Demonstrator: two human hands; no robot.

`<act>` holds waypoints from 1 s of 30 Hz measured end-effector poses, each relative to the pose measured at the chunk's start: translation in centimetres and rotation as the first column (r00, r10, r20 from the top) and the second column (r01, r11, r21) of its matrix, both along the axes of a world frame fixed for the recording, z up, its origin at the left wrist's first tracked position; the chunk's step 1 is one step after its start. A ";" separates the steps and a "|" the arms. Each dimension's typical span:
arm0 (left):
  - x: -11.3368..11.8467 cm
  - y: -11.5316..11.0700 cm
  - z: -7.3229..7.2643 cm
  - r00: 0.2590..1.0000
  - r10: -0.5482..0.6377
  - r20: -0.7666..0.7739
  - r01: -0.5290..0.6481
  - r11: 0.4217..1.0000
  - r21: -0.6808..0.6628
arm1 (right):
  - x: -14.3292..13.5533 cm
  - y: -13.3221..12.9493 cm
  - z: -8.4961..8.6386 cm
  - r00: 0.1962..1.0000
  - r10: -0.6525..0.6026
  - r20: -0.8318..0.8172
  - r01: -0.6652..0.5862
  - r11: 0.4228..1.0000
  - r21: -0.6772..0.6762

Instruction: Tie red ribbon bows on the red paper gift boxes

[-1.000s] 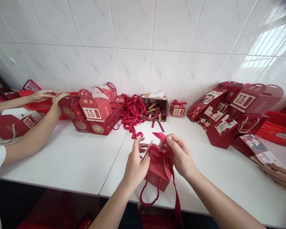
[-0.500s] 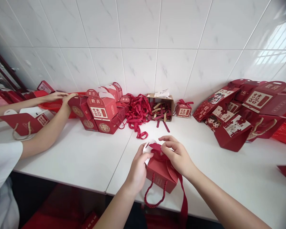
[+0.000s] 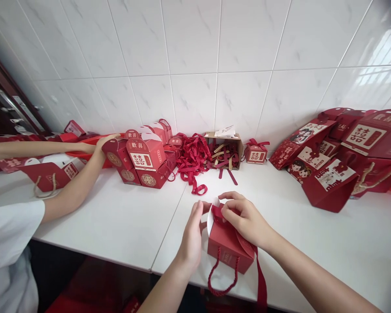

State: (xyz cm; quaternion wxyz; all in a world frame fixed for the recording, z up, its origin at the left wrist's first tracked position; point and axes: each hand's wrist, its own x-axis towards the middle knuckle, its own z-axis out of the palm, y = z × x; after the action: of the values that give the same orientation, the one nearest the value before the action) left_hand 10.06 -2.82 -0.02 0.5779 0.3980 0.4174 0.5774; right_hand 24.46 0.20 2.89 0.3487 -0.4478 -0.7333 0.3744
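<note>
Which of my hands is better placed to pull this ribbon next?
Probably your right hand: its fingers are at the ribbon atop the red box, while your left hand is beside the box.

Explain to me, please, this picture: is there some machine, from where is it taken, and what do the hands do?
There is no machine, only a person's two bare hands. The picture comes from a camera on that person's head, looking forward and down. The right hand has its fingers on a red ribbon at the top of a red gift box. The left hand is beside the box; whether it touches I cannot tell. On the white table lie a ribbon heap, an open cardboard box, a little bow-topped box, and more red boxes at left and right. The arms at far left belong to another person.
</note>
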 end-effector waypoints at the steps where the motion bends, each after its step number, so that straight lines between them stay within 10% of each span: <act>1: -0.3 0.3 0.1 0.999 0.005 -0.038 -0.005 1.000 0.013 | 0.0 0.0 0.1 1.000 -0.003 0.001 0.003 1.000 -0.004; 30: -4.0 1.7 -0.1 0.832 0.133 -0.539 -0.071 0.988 0.134 | 0.3 -0.1 -0.4 0.998 0.029 0.047 -0.036 0.988 0.151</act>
State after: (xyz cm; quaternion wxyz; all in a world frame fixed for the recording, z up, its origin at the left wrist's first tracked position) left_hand 6.02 -1.17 -0.09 0.3808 0.5540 0.5534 0.4919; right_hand 24.71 0.11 2.50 0.3591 -0.4160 -0.7745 0.3132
